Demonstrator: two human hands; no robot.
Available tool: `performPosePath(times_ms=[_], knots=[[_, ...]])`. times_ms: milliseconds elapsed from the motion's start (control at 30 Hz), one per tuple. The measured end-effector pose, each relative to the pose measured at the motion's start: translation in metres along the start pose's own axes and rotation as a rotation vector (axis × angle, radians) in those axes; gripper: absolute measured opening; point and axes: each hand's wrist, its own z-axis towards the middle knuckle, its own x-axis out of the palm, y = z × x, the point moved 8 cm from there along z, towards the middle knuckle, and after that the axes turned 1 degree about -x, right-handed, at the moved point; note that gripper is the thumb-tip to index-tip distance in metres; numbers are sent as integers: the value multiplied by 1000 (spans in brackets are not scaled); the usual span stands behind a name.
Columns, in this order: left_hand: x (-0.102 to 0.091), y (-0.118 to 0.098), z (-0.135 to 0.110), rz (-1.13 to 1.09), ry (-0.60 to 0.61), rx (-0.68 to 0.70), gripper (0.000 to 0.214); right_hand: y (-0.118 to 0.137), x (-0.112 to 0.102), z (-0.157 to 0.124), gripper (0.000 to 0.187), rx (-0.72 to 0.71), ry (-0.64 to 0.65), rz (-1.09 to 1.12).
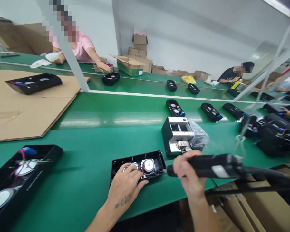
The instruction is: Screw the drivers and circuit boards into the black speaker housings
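Left hand [126,185] was draped over the box [138,160] on the desk [84,183], couldn't tell if pinching; right hand [189,170] was wrapped around a tool [216,165].

Your left hand [127,185] is on the near housing [131,159] on your bench [91,145]; drivers [149,165] inside. Your right hand [190,180], with the power screwdriver [212,165], at its right end. Feeder box [168,140] behind, plastic bag [198,133] on that box's right. Second housing [30,190] on your left, cardboard sheet [36,112] behind it.
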Motion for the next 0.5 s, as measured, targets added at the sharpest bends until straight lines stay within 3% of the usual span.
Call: performPosePath(times_ms=[67,133,233,300,333,433,500], knots=[[1,-1,-1,10,-6,4,38,4,-52,19,26,-56,-223,-8],[2,-2,-1,25,-8,12,37,-6,-106,32,38,-38,-441,-166],[2,-4,0,32,-14,28,35,-33,-153,43,62,3,-478,-481],[-2,-4,1,-8,-27,36,31,-44,-167,37,78,-106,-482,-644],[-6,-3,1,-50,-34,38,28,-47,-169,29,76,-176,-482,-742],[-22,14,0,-216,-84,-9,20,-63,-160,8,42,-256,-377,-1017],[-35,37,-1,-274,-149,-83,19,-80,-153,-1,37,-188,-225,-1091]])
